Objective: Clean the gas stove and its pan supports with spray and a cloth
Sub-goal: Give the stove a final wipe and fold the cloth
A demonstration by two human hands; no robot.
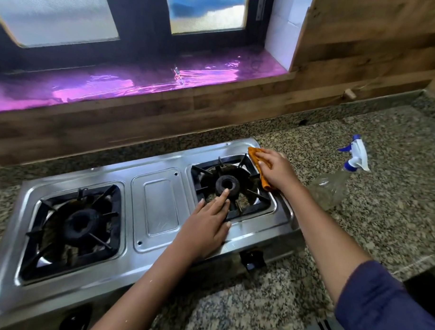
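Note:
A two-burner steel gas stove (160,207) lies on the granite counter, with a black pan support over each burner: the left pan support (73,231) and the right pan support (231,185). My left hand (207,226) rests flat with straight fingers on the front left part of the right support, one fingertip reaching the burner ring. My right hand (276,170) presses an orange cloth (257,163) against the stove's right rear edge, beside that support. A clear spray bottle (334,186) with a blue and white trigger head lies on the counter to the right of the stove.
The speckled granite counter (382,207) stretches right of the stove to a front edge. A wooden backsplash (164,118) runs behind it, under a window sill covered in shiny purple foil (115,87). A black stove knob (253,261) faces me at the front.

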